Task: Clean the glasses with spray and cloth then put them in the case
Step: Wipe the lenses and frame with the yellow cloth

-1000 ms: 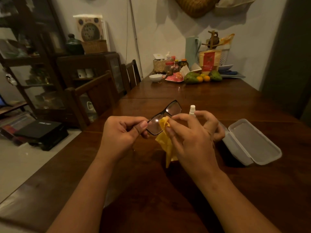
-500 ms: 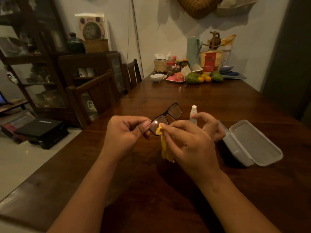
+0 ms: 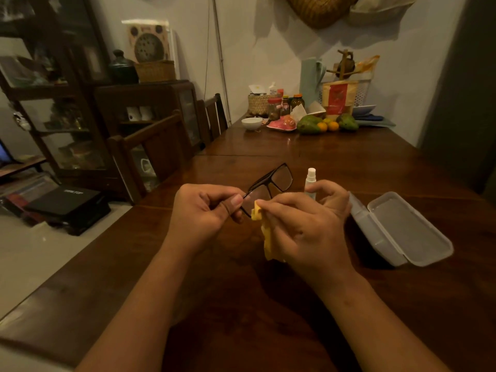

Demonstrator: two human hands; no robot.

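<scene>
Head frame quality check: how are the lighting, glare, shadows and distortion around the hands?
Head view: dim, warm light, no motion blur on the left hand or right hand; faint sheen on the table beyond the glasses; dark shadow on the wood below the yellow cloth; wide-angle lens bows the cabinet at left.

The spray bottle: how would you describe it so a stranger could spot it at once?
Start at the long dark wooden table. Near its middle, just beyond the right hand, between the black-framed glasses and the open clear case, a spray bottle stands upright. It is the only slim white thing there, topped with a white cap.
</scene>
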